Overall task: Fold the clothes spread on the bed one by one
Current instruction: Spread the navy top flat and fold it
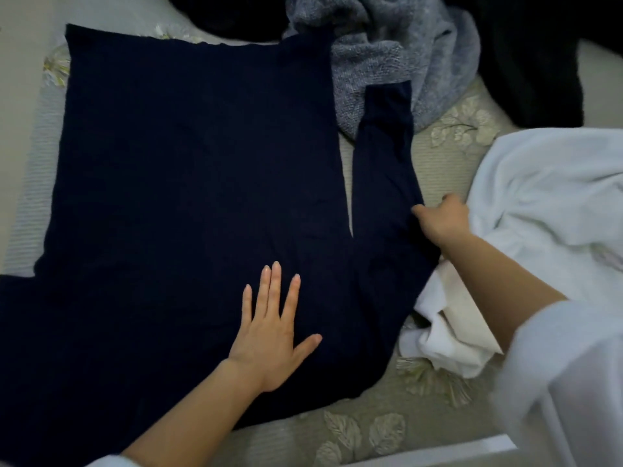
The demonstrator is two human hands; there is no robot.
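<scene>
Fingers (275, 281) of left hand (269, 335) spread flat on navy sweater (185, 163), right hand (445, 219) in a pinch on sleeve (384, 146).

Dim, soft indoor light, faint shadows, wide-angle bending at edges, slight blur throughout
</scene>
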